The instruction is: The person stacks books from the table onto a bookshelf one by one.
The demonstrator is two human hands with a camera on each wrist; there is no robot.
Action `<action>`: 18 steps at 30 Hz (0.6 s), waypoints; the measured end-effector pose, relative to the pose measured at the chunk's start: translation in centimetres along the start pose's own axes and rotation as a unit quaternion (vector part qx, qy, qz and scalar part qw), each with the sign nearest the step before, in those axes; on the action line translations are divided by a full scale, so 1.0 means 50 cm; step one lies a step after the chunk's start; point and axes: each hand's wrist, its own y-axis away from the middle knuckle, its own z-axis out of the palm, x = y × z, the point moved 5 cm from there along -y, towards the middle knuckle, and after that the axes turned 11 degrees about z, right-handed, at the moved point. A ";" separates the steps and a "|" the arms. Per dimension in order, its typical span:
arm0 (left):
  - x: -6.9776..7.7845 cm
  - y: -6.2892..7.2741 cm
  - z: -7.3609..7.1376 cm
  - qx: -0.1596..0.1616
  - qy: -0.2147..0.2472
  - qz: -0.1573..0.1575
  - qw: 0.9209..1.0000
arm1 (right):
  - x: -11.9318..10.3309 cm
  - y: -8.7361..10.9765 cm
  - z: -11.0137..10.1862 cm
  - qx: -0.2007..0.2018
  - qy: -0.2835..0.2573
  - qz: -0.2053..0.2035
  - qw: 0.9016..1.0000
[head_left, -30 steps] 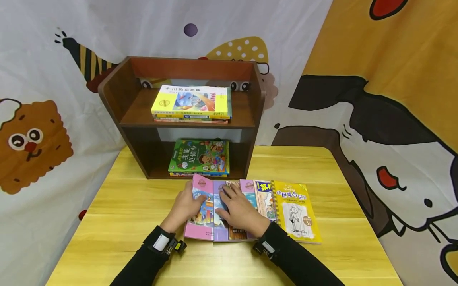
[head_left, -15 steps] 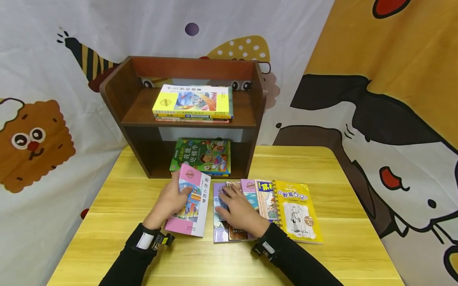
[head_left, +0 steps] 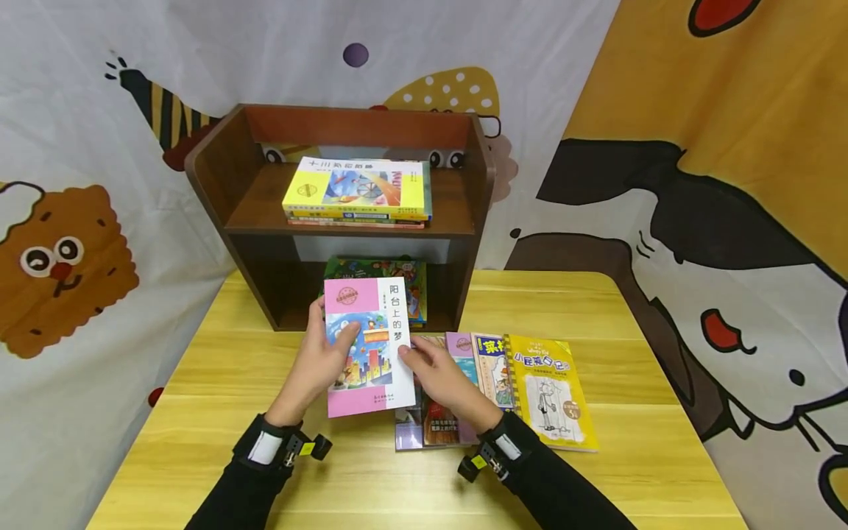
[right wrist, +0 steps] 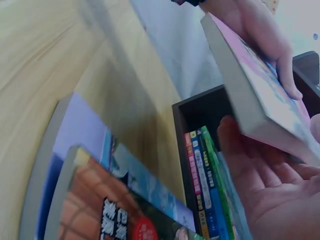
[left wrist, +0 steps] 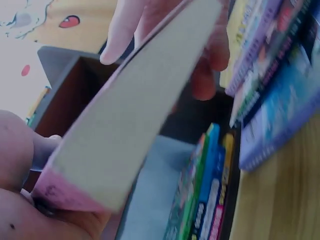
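A pink and white paperback book (head_left: 369, 350) is held up above the table, its cover facing me. My left hand (head_left: 316, 364) grips its left side, thumb across the cover. At its right edge my right hand (head_left: 453, 377) holds it too, thumb in front and fingers behind. The left wrist view shows the pale page edges of the book (left wrist: 115, 122). Below and to the right lie overlapping books: a purple one (head_left: 408, 433), a brown one (head_left: 440, 427), a lilac one (head_left: 464, 361), a comic-style one (head_left: 493, 372) and a yellow one (head_left: 553, 397).
A brown two-tier bookshelf (head_left: 480, 184) stands at the back of the wooden table (head_left: 371, 486). Its upper tier bears a stack topped by a yellow book (head_left: 361, 188). Green-covered books (head_left: 414, 283) lie in the lower tier, partly hidden. A printed cloth (head_left: 165, 44) hangs behind.
The left hand has drawn the pink and white book leftward off the row, lifted it and brought it back rightward. The right hand has left the row and taken the book's right edge.
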 end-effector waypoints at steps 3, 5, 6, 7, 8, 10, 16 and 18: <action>0.012 -0.005 0.012 0.002 0.043 0.007 0.999 | -0.011 0.005 0.000 0.005 -0.032 0.002 0.999; 0.017 -0.007 0.022 -0.003 0.055 0.008 0.998 | -0.012 0.010 -0.001 0.010 -0.048 0.007 0.999; 0.017 -0.008 0.026 -0.006 0.055 0.006 0.998 | -0.010 0.012 -0.002 0.012 -0.056 0.008 0.998; 0.017 -0.008 0.031 -0.009 0.055 0.004 0.998 | -0.008 0.013 -0.002 0.014 -0.065 0.009 0.998; 0.015 -0.007 0.035 -0.012 0.056 0.001 0.998 | -0.005 0.015 -0.002 0.017 -0.072 0.012 0.997; 0.009 -0.006 0.042 -0.018 0.057 -0.008 0.998 | 0.002 0.017 -0.003 0.018 -0.089 0.011 0.996; -0.005 -0.006 0.048 -0.037 0.080 -0.014 0.996 | 0.018 0.021 -0.015 0.016 -0.114 -0.006 0.993; -0.008 -0.009 0.040 -0.036 0.076 -0.010 0.996 | 0.017 0.021 -0.026 0.012 -0.122 -0.005 0.992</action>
